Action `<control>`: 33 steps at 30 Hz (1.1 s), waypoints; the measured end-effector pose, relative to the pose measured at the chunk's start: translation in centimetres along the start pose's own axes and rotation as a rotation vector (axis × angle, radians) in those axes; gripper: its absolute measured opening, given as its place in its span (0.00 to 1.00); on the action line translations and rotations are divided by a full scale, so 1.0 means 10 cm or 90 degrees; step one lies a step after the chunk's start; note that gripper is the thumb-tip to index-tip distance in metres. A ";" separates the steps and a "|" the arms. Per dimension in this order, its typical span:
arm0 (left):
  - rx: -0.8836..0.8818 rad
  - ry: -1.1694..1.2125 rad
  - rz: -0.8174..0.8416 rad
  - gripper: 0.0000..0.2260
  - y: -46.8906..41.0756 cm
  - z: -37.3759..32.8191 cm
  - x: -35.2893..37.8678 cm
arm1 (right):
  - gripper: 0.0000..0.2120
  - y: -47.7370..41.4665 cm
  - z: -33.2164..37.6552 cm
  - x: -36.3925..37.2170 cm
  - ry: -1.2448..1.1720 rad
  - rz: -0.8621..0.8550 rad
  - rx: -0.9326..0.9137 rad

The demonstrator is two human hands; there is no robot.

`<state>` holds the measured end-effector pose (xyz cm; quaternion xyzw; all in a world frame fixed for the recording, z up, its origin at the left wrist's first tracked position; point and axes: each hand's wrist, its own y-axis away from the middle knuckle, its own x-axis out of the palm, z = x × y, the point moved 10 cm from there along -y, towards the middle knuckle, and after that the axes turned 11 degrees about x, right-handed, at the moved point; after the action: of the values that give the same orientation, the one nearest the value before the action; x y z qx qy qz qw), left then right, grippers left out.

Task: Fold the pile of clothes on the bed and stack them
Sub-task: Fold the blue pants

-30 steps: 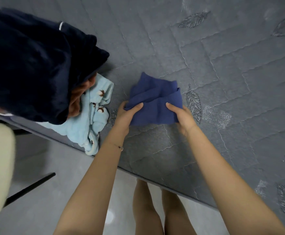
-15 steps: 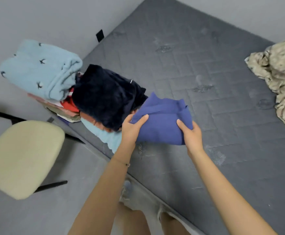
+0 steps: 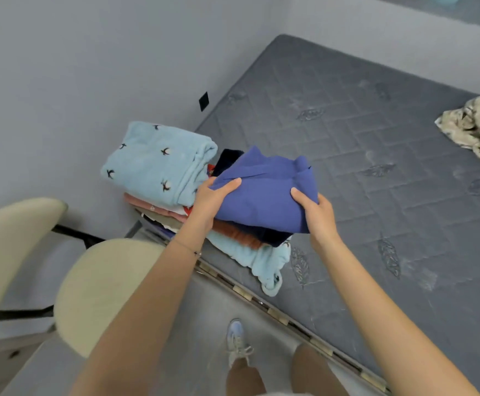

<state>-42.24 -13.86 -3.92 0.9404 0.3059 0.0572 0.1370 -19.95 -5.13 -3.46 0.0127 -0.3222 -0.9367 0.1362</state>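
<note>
I see left hand [image 3: 213, 195] pinching the folded blue shirt [image 3: 264, 195] | right hand [image 3: 315, 212] gripping its other edge | shirt over the clothes stack [image 3: 241, 238] at the bed [image 3: 375, 144] edge | crumpled beige cloth [image 3: 478, 127] across the bed

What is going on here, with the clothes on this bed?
A person grips a folded blue garment with the left hand and the right hand, one at each side, just above or on a stack of folded clothes at the corner of the bed; whether it rests there I cannot tell. Beside it, a light blue fleece tops a second pile. A crumpled patterned cloth lies at the bed's far right.
</note>
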 end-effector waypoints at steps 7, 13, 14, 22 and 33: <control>-0.005 -0.009 -0.029 0.09 -0.32 -0.13 -0.72 | 0.10 -0.05 0.02 0.76 -0.002 0.032 0.023; 0.006 -0.057 -0.096 0.11 -0.72 -0.28 -1.27 | 0.05 -0.32 0.13 1.40 0.031 0.095 0.057; 0.009 -0.057 -0.101 0.12 -0.79 -0.31 -1.35 | 0.07 -0.38 0.17 1.50 0.037 0.103 0.061; 0.011 -0.091 -0.117 0.11 -1.32 -0.46 -1.96 | 0.12 -0.68 0.30 2.16 0.059 0.084 0.076; -0.015 -0.147 -0.067 0.16 -2.23 -0.43 -2.86 | 0.06 -1.07 0.01 3.20 0.029 0.033 0.131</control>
<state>-78.61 -12.50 -7.06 0.9217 0.3364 -0.0554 0.1850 -53.37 -5.41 -7.82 0.0398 -0.4138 -0.8942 0.1660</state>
